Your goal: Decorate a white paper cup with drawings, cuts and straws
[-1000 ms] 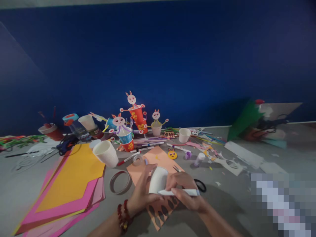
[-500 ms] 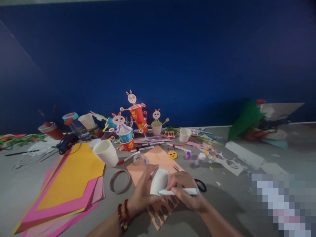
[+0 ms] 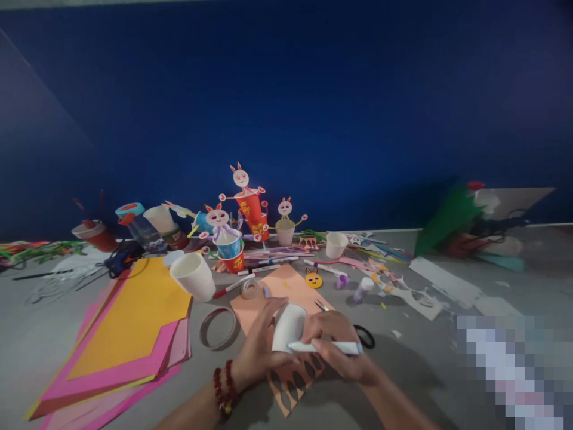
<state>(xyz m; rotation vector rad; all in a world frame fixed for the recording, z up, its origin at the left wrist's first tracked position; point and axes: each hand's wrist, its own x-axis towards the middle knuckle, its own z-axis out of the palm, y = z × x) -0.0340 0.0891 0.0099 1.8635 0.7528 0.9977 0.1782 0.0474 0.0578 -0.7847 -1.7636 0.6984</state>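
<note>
My left hand (image 3: 259, 343) is wrapped round a white paper cup (image 3: 289, 327) lying tilted on its side. In my right hand (image 3: 338, 340) is a white marker (image 3: 329, 347), its tip end touching or very close to the cup's lower wall. Under both hands lies a sheet of orange paper (image 3: 250, 306) with leaf-shaped holes along its near part. Scissors (image 3: 364, 336) stick out partly hidden beneath my right hand. A yellow rabbit face cutout (image 3: 313, 279) rests at the sheet's far right edge.
Left are stacked coloured papers (image 3: 120, 316), a tape roll (image 3: 218, 328) and stacked white cups (image 3: 193, 276). Behind stand rabbit cup figures (image 3: 248, 206) and another white cup (image 3: 336, 244). A glue stick (image 3: 363, 289) and paper scraps (image 3: 416, 298) lie right.
The view has shifted very slightly. Both hands, the cup and the marker keep nearly the same pose.
</note>
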